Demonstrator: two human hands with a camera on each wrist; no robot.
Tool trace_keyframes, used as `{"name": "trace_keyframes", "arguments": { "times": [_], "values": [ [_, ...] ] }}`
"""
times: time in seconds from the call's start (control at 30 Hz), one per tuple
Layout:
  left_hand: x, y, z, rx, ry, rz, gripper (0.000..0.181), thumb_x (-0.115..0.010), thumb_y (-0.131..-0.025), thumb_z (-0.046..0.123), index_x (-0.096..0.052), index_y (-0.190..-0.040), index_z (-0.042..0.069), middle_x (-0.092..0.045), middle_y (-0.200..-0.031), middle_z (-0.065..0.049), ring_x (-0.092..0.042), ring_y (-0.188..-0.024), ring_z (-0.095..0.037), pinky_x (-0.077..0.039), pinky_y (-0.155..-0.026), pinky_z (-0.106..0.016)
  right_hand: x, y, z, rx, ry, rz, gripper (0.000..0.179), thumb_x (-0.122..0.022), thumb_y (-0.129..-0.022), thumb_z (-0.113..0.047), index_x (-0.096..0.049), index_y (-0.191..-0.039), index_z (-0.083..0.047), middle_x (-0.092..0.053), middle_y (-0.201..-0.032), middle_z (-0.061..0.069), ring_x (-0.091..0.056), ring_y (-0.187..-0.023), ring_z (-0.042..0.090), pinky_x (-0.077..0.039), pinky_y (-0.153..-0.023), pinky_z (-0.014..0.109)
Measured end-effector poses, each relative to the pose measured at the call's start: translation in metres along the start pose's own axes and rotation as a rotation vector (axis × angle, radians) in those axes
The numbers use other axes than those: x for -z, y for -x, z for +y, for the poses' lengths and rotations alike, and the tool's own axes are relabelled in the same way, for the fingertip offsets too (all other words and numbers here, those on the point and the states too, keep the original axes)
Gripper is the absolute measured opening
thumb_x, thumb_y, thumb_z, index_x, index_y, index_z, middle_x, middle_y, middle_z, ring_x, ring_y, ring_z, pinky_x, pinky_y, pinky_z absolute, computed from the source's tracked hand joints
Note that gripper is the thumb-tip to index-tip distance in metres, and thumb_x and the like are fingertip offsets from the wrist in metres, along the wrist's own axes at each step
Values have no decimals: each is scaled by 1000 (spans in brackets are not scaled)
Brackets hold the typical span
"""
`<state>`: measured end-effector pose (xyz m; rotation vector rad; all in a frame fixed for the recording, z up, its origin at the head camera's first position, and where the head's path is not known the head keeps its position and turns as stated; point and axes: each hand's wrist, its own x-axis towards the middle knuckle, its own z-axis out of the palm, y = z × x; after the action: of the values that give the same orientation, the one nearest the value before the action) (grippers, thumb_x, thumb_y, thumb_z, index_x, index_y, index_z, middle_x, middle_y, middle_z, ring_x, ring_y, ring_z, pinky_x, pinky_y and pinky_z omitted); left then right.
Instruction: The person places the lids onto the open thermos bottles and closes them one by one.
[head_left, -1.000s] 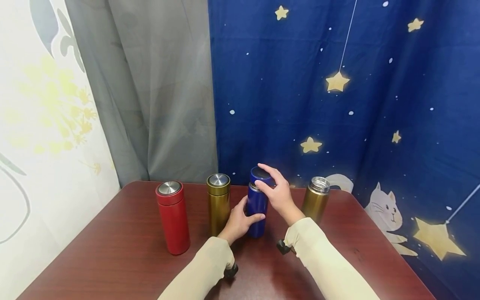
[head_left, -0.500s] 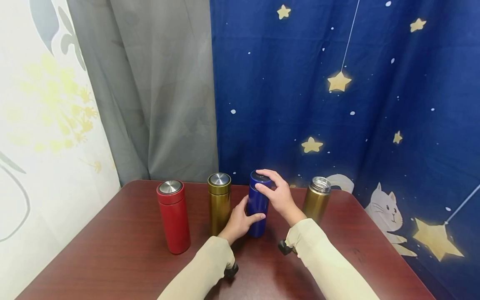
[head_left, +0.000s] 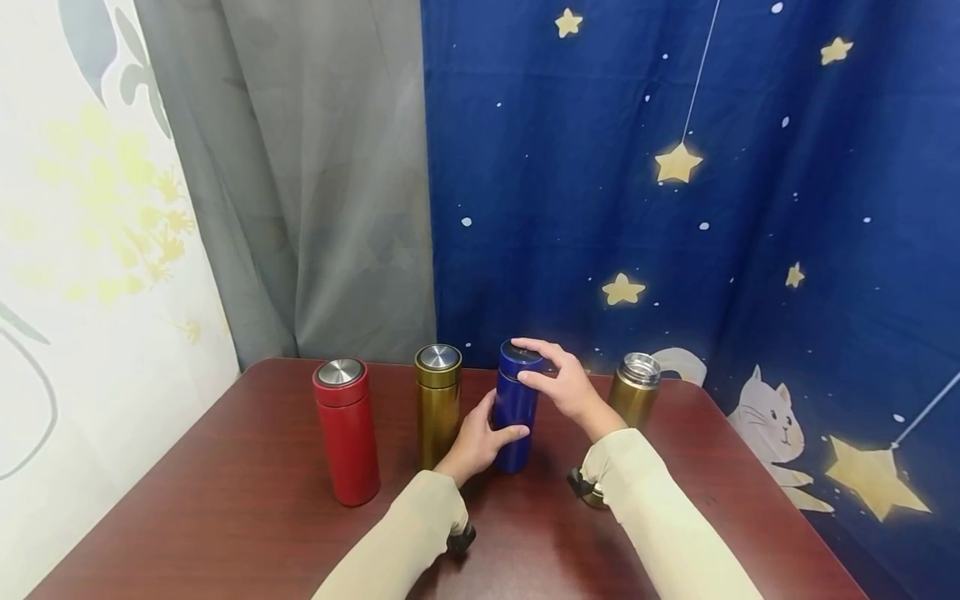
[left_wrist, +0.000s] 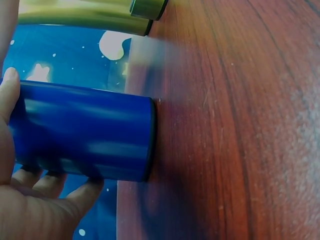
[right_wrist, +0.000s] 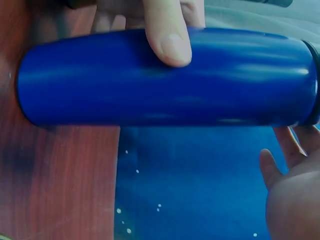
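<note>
A blue thermos bottle (head_left: 513, 417) stands upright on the table, its blue lid (head_left: 517, 360) seated on top. My left hand (head_left: 477, 440) grips the body, thumb across the near side and fingers curled behind. At the lid is my right hand (head_left: 567, 387), its fingers extended over the top and far side. The right wrist view shows that hand's thumb (right_wrist: 268, 167) apart from the bottle; the fingers' contact with the lid is partly hidden. An open-topped gold thermos bottle (head_left: 634, 392) stands to the right, partly behind the right forearm.
Left of my hands stand a capped gold thermos bottle (head_left: 438, 404) and a capped red one (head_left: 347, 433). A gold lid (head_left: 596, 498) lies on the brown table (head_left: 225, 500), mostly hidden under the right wrist. Curtains (head_left: 360, 192) hang behind the table's far edge.
The blue lid, held just above the neck and tilted, has come down onto the bottle. My right thumb has since moved off to the right. The left hand keeps its grip.
</note>
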<state>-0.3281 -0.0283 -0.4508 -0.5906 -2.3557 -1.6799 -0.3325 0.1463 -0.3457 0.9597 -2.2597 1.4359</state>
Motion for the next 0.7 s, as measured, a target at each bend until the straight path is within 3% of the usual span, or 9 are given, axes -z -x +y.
{"name": "trace_keyframes", "arguments": {
  "times": [0.13, 0.4, 0.57, 0.7],
  "values": [
    [0, -1, 0, -8, -3, -3, 75, -77, -84, 33, -39, -145, 9, -59, -129, -11, -60, -113, -28, -46, -97, -47, 4, -1, 9, 19, 71, -4, 49, -71, -88, -14, -59, -135, -12, -57, -131, 11, -49, -119, 31, -42, -97, 58],
    [0, -1, -1, -33, -9, 4, 74, -77, -84, 33, -40, -144, 9, -59, -128, -12, -60, -112, -28, -47, -97, -46, 0, 0, 10, 63, 217, 88, 50, -79, -82, -28, -64, -130, -24, -63, -124, 2, -51, -111, 21, -48, -89, 50],
    [0, 0, 0, -27, -12, 12, 73, -77, -84, 32, -41, -144, 11, -60, -128, -10, -60, -111, -26, -47, -97, -44, -6, 0, 10, 66, 270, 148, 51, -81, -79, -33, -66, -126, -25, -63, -117, 2, -49, -106, 20, -51, -83, 50],
    [0, 0, 0, -42, -7, 9, 74, -77, -84, 32, -41, -144, 9, -60, -127, -11, -61, -110, -26, -48, -96, -44, -12, -2, 8, 75, 332, 201, 51, -83, -75, -36, -67, -121, -21, -61, -110, 3, -46, -103, 21, -45, -86, 44]
  ]
}}
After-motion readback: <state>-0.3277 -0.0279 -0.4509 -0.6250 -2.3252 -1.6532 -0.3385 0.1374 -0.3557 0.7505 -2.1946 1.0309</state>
